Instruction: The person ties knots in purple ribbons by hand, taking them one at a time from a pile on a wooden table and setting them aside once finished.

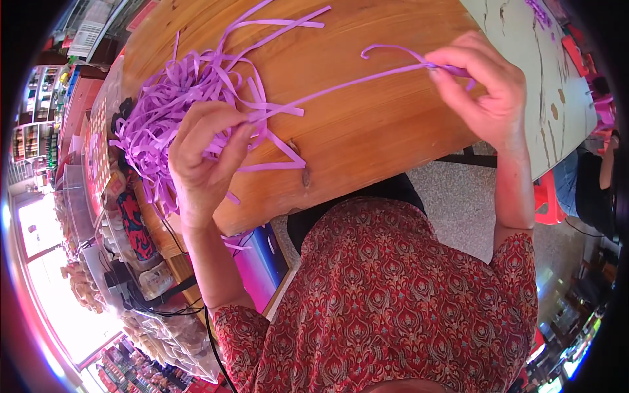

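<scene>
A narrow purple ribbon (354, 82) stretches taut between my two hands above the wooden table. My left hand (206, 147) pinches its left part between thumb and fingertips, in front of a big tangled heap of purple ribbons (171, 92). On the right, my right hand (481, 85) pinches the same strip between thumb and forefinger, close to the table's right side. A short curled tail of ribbon loops away from the right fingertips, and a bit more shows under those fingers. Several loose ribbon ends spread out from the heap across the wood.
The wooden table (386, 124) meets a pale marbled table (524, 59) on the right, with small purple pieces at its far end. A red stool (549, 200) and another person (590, 183) are beyond it. Packed shelves (42, 118) and cables (167, 311) lie left.
</scene>
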Available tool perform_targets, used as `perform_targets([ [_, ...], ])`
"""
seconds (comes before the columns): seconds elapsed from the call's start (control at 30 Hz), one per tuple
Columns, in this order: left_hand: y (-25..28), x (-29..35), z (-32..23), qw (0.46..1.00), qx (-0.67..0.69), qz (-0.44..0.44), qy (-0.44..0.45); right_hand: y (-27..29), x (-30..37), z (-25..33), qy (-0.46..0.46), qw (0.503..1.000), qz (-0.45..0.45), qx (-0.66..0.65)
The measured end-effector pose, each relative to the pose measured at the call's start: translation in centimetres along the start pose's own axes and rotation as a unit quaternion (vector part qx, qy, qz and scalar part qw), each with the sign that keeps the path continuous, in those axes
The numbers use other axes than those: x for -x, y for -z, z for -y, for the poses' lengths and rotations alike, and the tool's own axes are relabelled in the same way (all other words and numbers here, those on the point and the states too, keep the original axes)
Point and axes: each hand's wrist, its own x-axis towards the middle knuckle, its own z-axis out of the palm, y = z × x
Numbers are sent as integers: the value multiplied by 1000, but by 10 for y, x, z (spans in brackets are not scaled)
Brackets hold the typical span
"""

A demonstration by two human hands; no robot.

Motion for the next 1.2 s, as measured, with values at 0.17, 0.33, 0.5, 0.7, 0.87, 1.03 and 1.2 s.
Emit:
perform_targets([
  [0.17, 18, 11, 6, 998, -46, -4, 33, 32, 31, -31, -136, 989, -51, -40],
  [0.33, 39, 23, 13, 997, -55, -13, 45, 57, 64, -66, -250, 952, -142, -104],
  [0.5, 64, 52, 39, 991, -24, -59, 119, 71, 89, -81, -254, 960, -114, -9],
  [0.7, 98, 98, 75, 956, 39, -183, 227, 80, 113, -100, -309, 932, -184, -48],
  [0.87, 99, 111, 86, 922, 89, -262, 270, 77, 119, -96, -336, 905, -231, -125],
  [1.03, 110, 124, 98, 845, 242, -382, 287, 80, 125, -104, -335, 889, -289, -121],
  [1.2, 91, 113, 81, 858, 307, -325, 253, 53, 102, -80, -277, 945, -156, -75],
])
